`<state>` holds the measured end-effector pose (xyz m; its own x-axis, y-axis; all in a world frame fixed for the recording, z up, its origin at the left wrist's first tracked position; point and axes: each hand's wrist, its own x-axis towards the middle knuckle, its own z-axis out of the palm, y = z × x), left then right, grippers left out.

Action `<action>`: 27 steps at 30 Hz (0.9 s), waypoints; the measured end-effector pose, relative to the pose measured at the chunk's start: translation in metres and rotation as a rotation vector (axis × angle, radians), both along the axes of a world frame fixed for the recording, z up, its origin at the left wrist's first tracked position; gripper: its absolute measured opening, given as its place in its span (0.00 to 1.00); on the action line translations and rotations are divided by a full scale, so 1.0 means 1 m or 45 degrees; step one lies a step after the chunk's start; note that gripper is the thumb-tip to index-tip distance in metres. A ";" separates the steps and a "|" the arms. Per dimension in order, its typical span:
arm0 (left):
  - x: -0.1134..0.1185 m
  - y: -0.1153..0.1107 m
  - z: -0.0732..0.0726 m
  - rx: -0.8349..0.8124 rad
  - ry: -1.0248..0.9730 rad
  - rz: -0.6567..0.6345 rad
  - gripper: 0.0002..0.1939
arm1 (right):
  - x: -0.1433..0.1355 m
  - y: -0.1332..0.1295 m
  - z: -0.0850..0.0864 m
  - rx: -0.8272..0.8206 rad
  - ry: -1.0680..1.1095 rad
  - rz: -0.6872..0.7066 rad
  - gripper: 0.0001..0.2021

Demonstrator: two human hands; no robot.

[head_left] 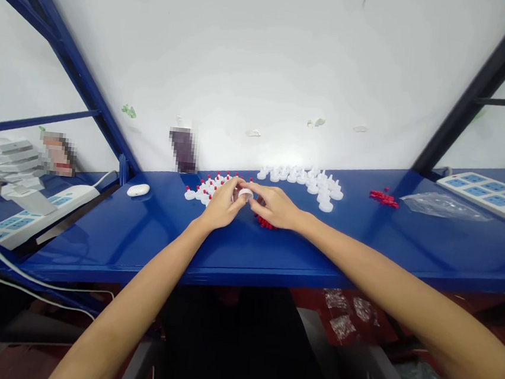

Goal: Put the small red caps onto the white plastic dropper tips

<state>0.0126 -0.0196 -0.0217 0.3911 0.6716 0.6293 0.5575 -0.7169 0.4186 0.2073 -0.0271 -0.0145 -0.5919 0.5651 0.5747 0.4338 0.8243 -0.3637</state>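
With forearms point(164, 270) outstretched over a blue counter point(145, 233), holding a white cap point(245, 193) between left hand point(223, 203) and right hand point(278, 207), gripped from both sides, with red pieces point(265, 223) just beside the right.

No legible lettering, labels or numbers.

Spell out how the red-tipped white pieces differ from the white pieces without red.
The red-tipped pieces carry small red tips; the plain pieces show bare white stems. The red-tipped pieces sit farther left, partly hidden by the left hand, while the plain pieces spread to the right, clear of both hands. Both have white round bases and stand on the blue table.
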 end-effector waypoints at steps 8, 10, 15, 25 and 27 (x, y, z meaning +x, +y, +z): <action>-0.005 0.002 -0.002 -0.016 0.130 0.054 0.14 | 0.003 0.005 0.007 0.122 0.121 -0.173 0.11; -0.004 0.000 0.000 -0.048 0.161 0.062 0.16 | 0.009 0.014 0.008 0.078 0.048 -0.389 0.13; -0.004 -0.001 0.002 -0.044 0.196 0.052 0.20 | 0.039 0.050 -0.003 -0.251 -0.181 -0.921 0.15; -0.006 0.000 0.002 -0.041 0.185 -0.002 0.22 | 0.069 0.077 -0.020 -0.177 -0.365 -1.002 0.25; -0.006 0.001 0.002 -0.043 0.191 0.002 0.21 | 0.067 0.077 -0.021 -0.188 -0.405 -0.966 0.25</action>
<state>0.0062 -0.0187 -0.0199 0.4779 0.6920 0.5411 0.6164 -0.7030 0.3546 0.2741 0.0503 -0.0357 -0.1423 0.9321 0.3332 0.9521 0.2209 -0.2113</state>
